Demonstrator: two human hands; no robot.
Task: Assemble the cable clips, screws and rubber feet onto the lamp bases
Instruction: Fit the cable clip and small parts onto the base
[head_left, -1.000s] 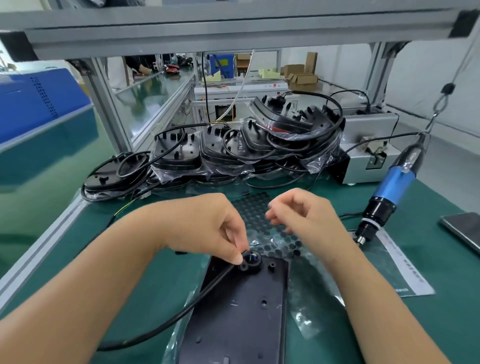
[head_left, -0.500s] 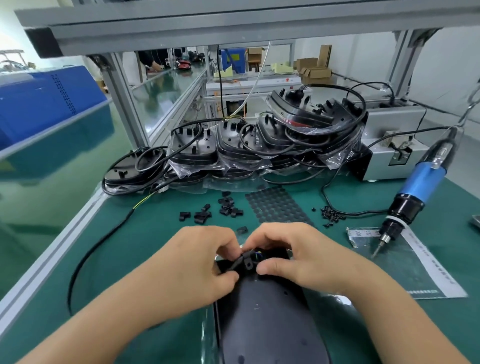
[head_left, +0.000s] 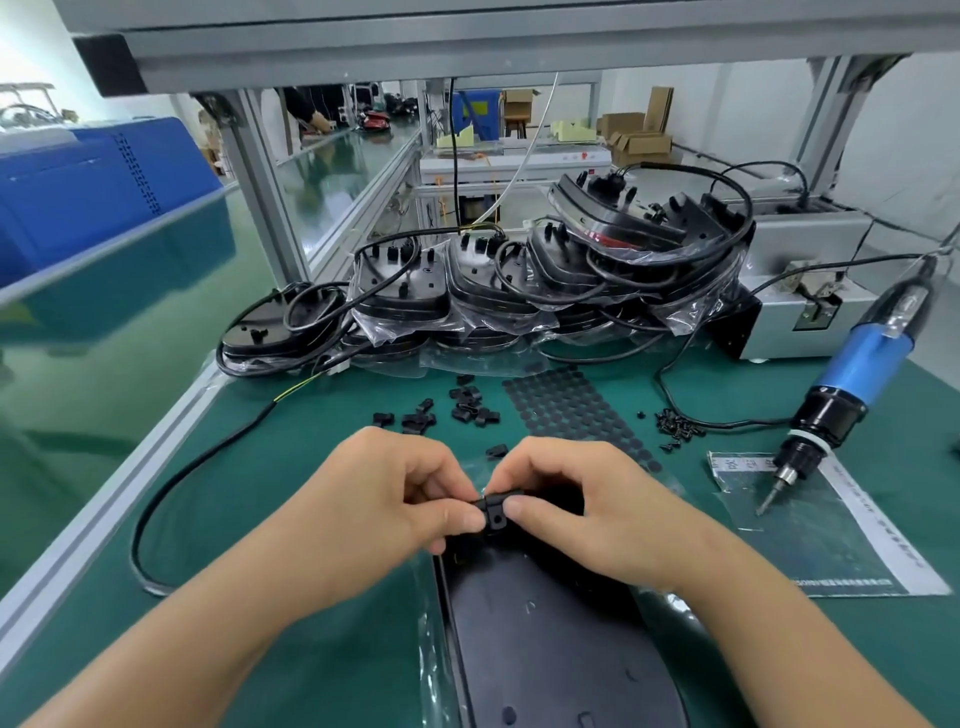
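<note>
Hands, left (head_left: 395, 499) and right (head_left: 587, 512), pinch cable clip (head_left: 493, 512) atop lamp base (head_left: 550, 639), whose long axis runs toward the viewer.

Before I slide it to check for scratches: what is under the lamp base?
A clear plastic bag lies under the lamp base, on the green mat. What lies beneath the base's middle is covered.

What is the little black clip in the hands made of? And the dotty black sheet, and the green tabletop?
The small black cable clip looks like hard moulded plastic: crisp edges, a neat round hole, dull shine. The black sheet of round dots seems to be soft matte rubber feet on backing film, though that is a guess. The green table mat looks like smooth rubbery matting with a faint sheen.
</note>
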